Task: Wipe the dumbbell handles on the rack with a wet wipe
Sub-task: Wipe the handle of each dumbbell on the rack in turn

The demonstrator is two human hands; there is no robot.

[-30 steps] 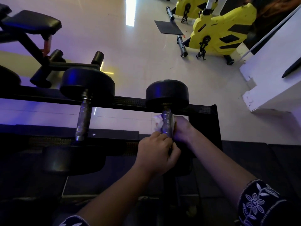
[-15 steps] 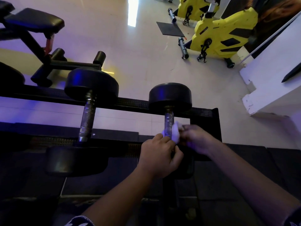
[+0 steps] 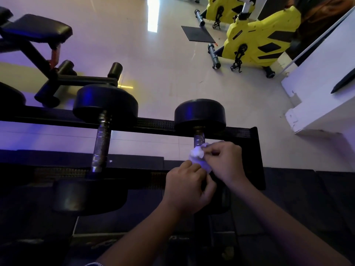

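my right hand [image 3: 224, 160] pinches the wipe [image 3: 198, 156] against the handle [image 3: 199, 139], left hand [image 3: 188, 187] gripping its near end; handle runs away from me, bare part just beyond wipe.

1. A single view, from a camera worn on the person's head, facing forward and steeply down along both forearms.
2. It sits close over the rack [image 3: 157, 124], whose rails cross the frame left to right.
3. The left hand [image 3: 187, 187] and right hand [image 3: 225, 162] lie just below centre, nearest the lens, at a dumbbell [image 3: 199, 114].
4. The wide angle bends the edges and takes in the floor [image 3: 163, 54] beyond, with a bench [image 3: 38, 29] top left and exercise bikes [image 3: 257, 41] top right.
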